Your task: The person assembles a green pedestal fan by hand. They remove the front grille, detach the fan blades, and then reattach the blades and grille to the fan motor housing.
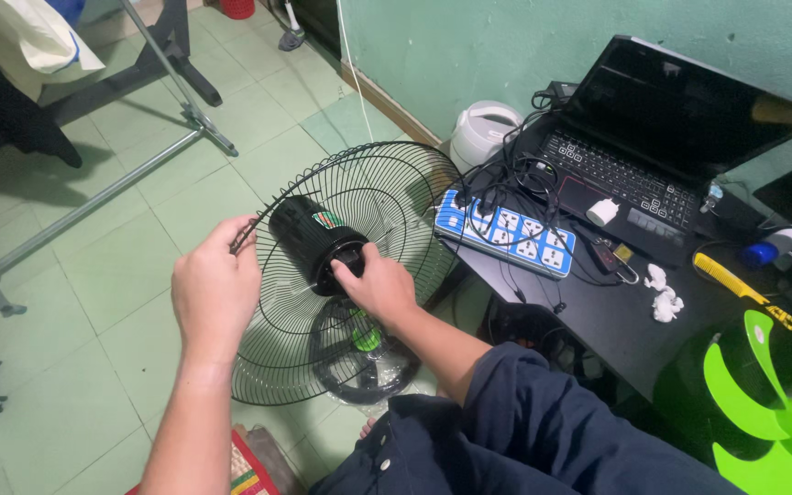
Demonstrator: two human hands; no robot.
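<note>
Black wire makes up the round fan guard (323, 302), a big cage of thin bars that spread out from the middle like sun rays. It stands tilted, low over the green tiled floor (121, 266), just beside the dark desk (634, 321). A black motor (309, 240), round and smooth like a fat can, sticks out at the middle of the guard.

The left hand (215, 289) is closed around the wire rim on the guard's upper left edge, with the fingers curled over the bars. The right hand (379, 286) is at the front end of the motor, and its fingers are bent tight around the small round part there. A dark blue sleeve (524, 412) covers that arm up to the elbow.

Under the guard lies a black round fan base (359, 353) with a bit of green on it, wrapped in clear shiny plastic.

On the desk sits a blue and white power strip (506, 234), long and flat, with black cables (515, 174) plugged in and tangled about it. Behind it is an open black laptop (671, 137) with a dark screen. A white round pot (483, 133) stands on the floor by the green wall. A yellow tool (740, 286) lies on the desk, and crumpled white paper (664, 298) rests close by. A bright green fan blade (776, 408) of smooth plastic is at the lower right. A grey metal stand (121, 179) crosses the floor on the left.
</note>
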